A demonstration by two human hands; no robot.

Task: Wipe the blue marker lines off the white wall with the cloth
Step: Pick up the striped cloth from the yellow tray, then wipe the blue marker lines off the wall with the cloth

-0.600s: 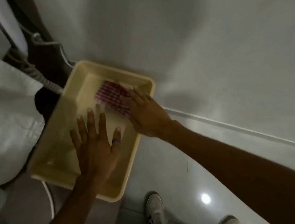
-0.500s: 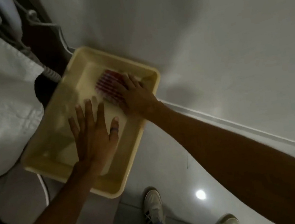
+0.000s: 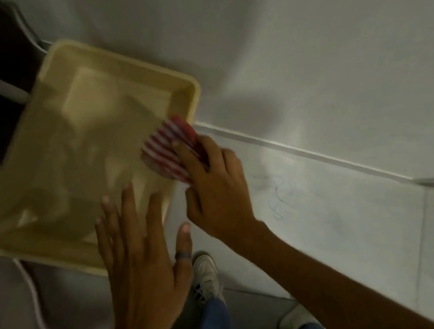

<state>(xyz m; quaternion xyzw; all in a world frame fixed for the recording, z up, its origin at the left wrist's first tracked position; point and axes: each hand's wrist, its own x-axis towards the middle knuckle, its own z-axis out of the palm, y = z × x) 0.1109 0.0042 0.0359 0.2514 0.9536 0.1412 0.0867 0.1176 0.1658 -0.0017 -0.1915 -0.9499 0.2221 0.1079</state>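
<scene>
My right hand [image 3: 213, 189] grips a red-and-white striped cloth [image 3: 166, 148] at the right edge of a cream plastic tray [image 3: 28, 236]. My left hand [image 3: 140, 261] hovers flat with fingers spread over the tray's near right corner, holding nothing. Faint blue marker lines [image 3: 278, 197] squiggle on the white wall [image 3: 335, 67], low down and just right of my right hand.
A white trim strip [image 3: 291, 152] runs diagonally across the wall above the marks. My two white shoes [image 3: 206, 275] stand on the grey tiled floor below. A white cord [image 3: 36, 304] trails past the tray's near edge. Dark furniture fills the upper left.
My right hand has closed on the cloth and drawn it from the tray's far part to its right rim. The view swung right, bringing the blue marks into sight.
</scene>
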